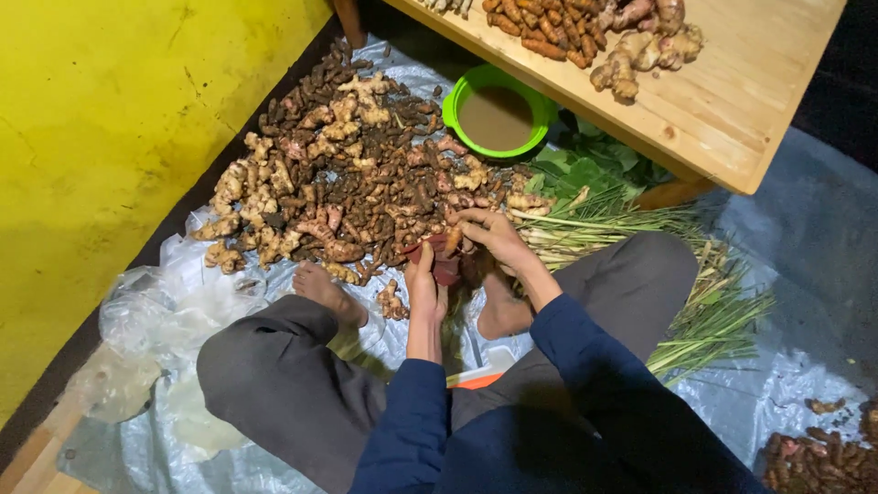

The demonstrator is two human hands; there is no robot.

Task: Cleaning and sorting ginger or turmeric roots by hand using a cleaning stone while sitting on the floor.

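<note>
1. A person sits cross-legged and barefoot on a clear plastic sheet spread on the floor, seen from above; they wear dark grey trousers and navy sleeves.
2. The left hand holds a dark red cloth, its fingers curled around the lower part of the cloth.
3. The right hand reaches in from the right, its fingers pinching a small ginger root against the top of the cloth.
4. The root sits between both hands, just in front of the person's feet, at the near edge of a big heap.
5. That heap of ginger roots lies on the plastic, mixing pale pinkish pieces with dark, soil-covered ones.
6. Beyond the heap stands a green bowl filled with muddy brown water.
7. A bundle of lemongrass stalks lies to the right, passing under the person's right leg, with green leaves near the bowl.
8. A wooden surface at the upper right carries cleaner ginger and orange-brown turmeric roots.
9. A yellow wall fills the left side.
</note>
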